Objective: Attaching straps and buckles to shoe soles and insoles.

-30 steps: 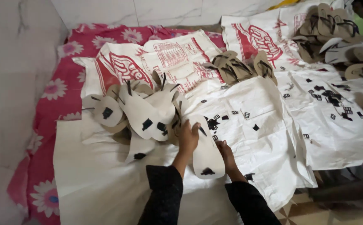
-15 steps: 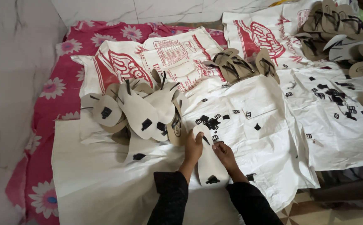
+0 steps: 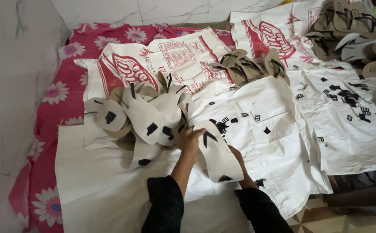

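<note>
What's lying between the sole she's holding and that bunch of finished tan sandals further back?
In the head view, small black strap pieces lie scattered on the white sack between the held sole and the tan sandals.

the left hand (image 3: 191, 139) now sits at the toe end of the white sandal sole (image 3: 217, 153), gripping its edge beside the heap of soles (image 3: 145, 118); a second ago it lay further down the sole. the right hand (image 3: 239, 160) slides under the sole's right side and is mostly hidden. the sole's toe end now lies tilted toward the heap.
</note>
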